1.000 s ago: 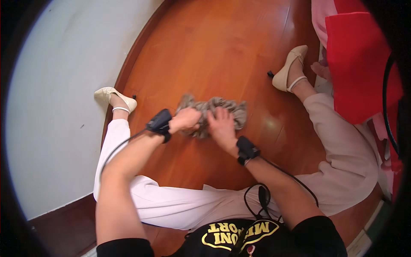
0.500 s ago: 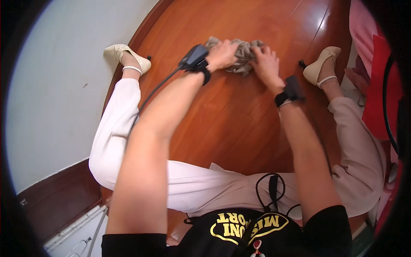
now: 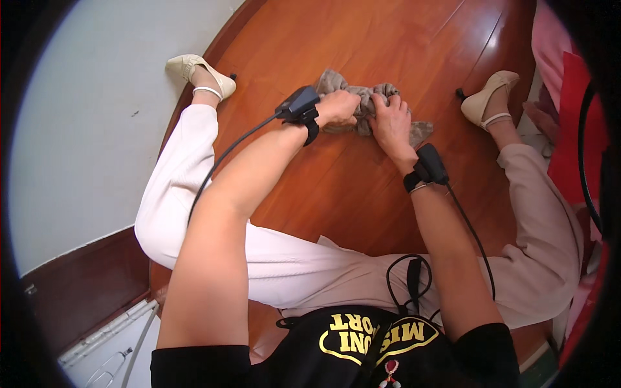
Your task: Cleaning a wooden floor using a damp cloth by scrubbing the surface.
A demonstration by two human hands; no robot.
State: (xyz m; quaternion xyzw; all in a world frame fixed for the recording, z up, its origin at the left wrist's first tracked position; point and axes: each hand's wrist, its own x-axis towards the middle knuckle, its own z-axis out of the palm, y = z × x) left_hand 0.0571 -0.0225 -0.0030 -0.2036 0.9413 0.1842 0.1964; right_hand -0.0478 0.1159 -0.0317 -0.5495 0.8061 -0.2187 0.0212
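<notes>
Cloth [image 3: 365, 98] pulled slightly bodyward on the wooden floor [image 3: 343, 194]. Left hand [image 3: 337, 108] and right hand [image 3: 391, 126]: both grips clutching it, bunched, presumably so it can't slip loose.

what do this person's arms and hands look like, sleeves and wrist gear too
The left hand and right hand are both ungloved. Each wrist wears a boxy dark device on a black strap, with a thin black cable running from it. A thin pale band also circles the right wrist. The black sleeves are short, leaving the forearms bare.
</notes>
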